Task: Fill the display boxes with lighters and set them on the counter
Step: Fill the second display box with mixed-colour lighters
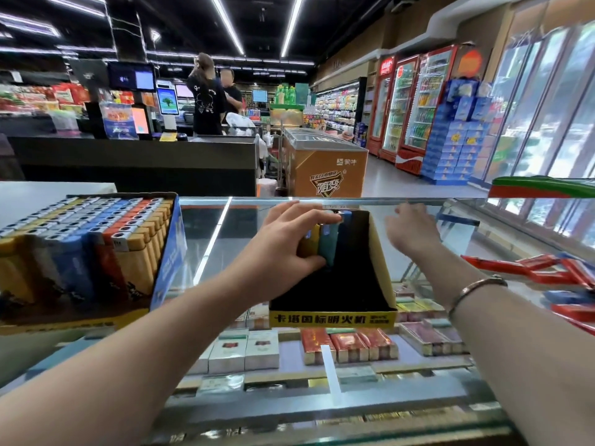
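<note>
Left hand (283, 243) grips small bundle of upright plastic lighters, yellow, teal, blue (326, 244), inside black-lined yellow cardboard display box (333, 318) on glass counter top (209, 233). Lighters' long axes vertical, heads up, bundle at box's far-left corner; rest of box floor bare, toward wearer. Right hand (410, 231) just beyond box's right wall, fingers loose, seemingly holding nothing, though blurred. Full blue-sided box of lighters (96, 239) sits left, nearer left hand for next pick.

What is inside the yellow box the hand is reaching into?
The yellow box is mostly bare and dark inside. The left hand holds a few lighters upright at its far end: yellow, teal, blue. The hand covers how many there are.
</note>
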`<state>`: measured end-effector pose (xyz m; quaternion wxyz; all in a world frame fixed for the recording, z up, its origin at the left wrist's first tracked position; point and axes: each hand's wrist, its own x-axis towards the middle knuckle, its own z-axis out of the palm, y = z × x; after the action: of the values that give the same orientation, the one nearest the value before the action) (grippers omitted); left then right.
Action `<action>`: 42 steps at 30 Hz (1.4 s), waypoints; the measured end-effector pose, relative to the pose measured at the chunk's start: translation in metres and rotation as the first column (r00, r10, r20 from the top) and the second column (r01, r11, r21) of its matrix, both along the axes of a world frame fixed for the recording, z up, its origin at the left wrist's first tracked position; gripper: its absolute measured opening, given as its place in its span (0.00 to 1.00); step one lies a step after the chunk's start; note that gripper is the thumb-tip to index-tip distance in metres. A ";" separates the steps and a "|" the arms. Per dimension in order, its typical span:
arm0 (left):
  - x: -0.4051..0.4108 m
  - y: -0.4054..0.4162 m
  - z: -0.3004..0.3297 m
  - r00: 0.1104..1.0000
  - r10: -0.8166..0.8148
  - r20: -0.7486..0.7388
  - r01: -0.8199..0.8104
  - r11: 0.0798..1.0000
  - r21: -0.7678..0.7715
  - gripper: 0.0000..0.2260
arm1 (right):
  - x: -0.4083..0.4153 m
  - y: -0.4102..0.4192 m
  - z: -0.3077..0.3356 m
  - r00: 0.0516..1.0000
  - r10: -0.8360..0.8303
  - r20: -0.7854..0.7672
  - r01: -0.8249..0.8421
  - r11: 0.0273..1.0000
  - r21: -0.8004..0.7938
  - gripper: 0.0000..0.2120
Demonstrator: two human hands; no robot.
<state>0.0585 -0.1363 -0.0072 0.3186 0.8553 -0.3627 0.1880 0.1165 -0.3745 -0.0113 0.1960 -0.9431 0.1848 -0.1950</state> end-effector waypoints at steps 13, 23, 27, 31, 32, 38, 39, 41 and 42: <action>0.010 -0.017 -0.007 0.997 0.073 0.037 -0.072 0.997 -0.038 0.23 | 0.015 -0.023 -0.008 0.991 -0.099 -0.091 0.090 0.991 -0.098 0.17; 0.037 -0.051 -0.006 0.995 0.097 0.016 -0.096 0.994 -0.055 0.22 | 0.030 -0.047 0.017 0.962 0.023 -0.270 -0.107 0.948 -0.300 0.09; 0.044 -0.058 -0.008 0.998 0.061 0.009 -0.060 0.992 -0.111 0.22 | 0.037 -0.072 0.022 0.972 -0.023 -0.232 -0.056 0.942 -0.330 0.13; 0.049 -0.064 -0.008 0.999 0.051 0.005 -0.050 0.992 -0.118 0.22 | 0.053 -0.101 0.018 0.946 -0.086 -0.312 -0.025 0.942 -0.335 0.16; 0.050 -0.066 -0.008 0.999 0.045 0.007 -0.044 0.992 -0.122 0.22 | 0.057 -0.108 0.017 0.935 -0.090 -0.342 -0.028 0.945 -0.326 0.17; 0.054 -0.066 -0.010 1.000 0.012 0.005 -0.011 0.988 -0.152 0.22 | 0.070 -0.126 0.011 0.875 -0.110 -0.471 -0.110 0.903 -0.416 0.09; 0.054 -0.066 -0.010 1.000 0.011 0.006 -0.010 0.989 -0.150 0.22 | 0.071 -0.127 0.011 0.875 -0.115 -0.470 -0.118 0.892 -0.437 0.10; 0.055 -0.066 -0.010 1.000 0.016 0.015 -0.014 0.990 -0.140 0.22 | 0.069 -0.125 0.013 0.879 -0.107 -0.464 -0.143 0.870 -0.472 0.13; 0.056 -0.065 -0.010 1.000 0.022 0.020 -0.019 0.991 -0.129 0.22 | 0.066 -0.124 0.015 0.883 -0.095 -0.460 -0.159 0.862 -0.482 0.13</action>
<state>0.1144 -0.2016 -0.0174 0.3672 0.8347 -0.3443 0.2235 0.1828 -0.4987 0.0039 -0.1057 -0.9826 0.1526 0.0006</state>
